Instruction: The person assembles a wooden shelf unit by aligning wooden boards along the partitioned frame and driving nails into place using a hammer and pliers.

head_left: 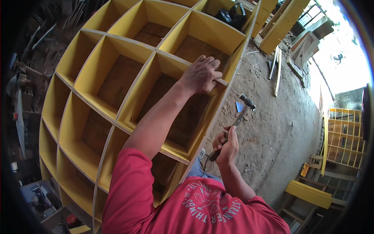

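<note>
A large yellow wooden grid of box compartments [115, 121] with brown bottoms fills the left and middle of the view. My left hand [200, 76] has its fingers curled over a divider's top edge [221, 81], close to the right outer side panel; its fingertips are partly hidden. My right hand [227, 142] is closed round the handle of a hammer [247, 101], held over the dirt floor just right of the grid, with the head upward. A small blue piece [239, 106] shows on the floor behind the hammer head.
A black bag [230, 15] lies in a top compartment. Yellow boards [269, 31] and loose strips [278, 72] are at top right. A yellow lattice frame [343, 136] and plank [307, 193] stand at right. Scrap wood [74, 13] and a tray of tools [37, 199] are at left.
</note>
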The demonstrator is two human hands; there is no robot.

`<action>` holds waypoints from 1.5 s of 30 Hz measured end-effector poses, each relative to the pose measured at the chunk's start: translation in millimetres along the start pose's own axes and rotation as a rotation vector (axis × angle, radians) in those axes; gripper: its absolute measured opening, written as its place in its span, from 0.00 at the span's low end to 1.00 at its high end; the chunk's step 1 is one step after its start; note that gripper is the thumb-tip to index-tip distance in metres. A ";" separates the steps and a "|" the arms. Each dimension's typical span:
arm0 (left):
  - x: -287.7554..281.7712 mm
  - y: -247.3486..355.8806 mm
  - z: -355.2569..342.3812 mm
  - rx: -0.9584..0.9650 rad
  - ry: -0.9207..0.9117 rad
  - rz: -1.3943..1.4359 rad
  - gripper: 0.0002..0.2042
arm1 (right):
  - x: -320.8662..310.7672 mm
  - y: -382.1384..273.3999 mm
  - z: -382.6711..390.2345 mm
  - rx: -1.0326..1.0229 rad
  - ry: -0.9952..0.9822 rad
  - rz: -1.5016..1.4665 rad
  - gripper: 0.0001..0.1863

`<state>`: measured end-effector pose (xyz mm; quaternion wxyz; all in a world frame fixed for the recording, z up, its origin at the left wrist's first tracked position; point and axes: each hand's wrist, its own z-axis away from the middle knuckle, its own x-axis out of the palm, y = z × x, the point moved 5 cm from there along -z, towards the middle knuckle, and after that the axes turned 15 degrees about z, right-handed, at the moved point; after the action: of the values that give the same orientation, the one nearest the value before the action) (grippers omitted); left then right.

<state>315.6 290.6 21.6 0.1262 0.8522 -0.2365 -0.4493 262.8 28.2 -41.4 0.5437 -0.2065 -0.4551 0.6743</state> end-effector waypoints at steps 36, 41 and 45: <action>4.9 10.2 -7.8 -0.093 -0.101 0.085 0.10 | -2.7 12.6 -1.0 -0.261 0.192 -0.269 0.17; 5.0 9.3 -6.7 -0.113 -0.111 0.064 0.08 | 8.0 5.9 -10.0 -0.161 -0.035 -0.031 0.15; 5.2 11.8 -9.8 -0.111 -0.097 0.093 0.07 | -1.5 11.9 -4.7 -0.275 0.175 -0.199 0.15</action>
<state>322.8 277.8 28.6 0.1823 0.8093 -0.2566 -0.4960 260.5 28.7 -54.1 0.6118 -0.2907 -0.5120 0.5282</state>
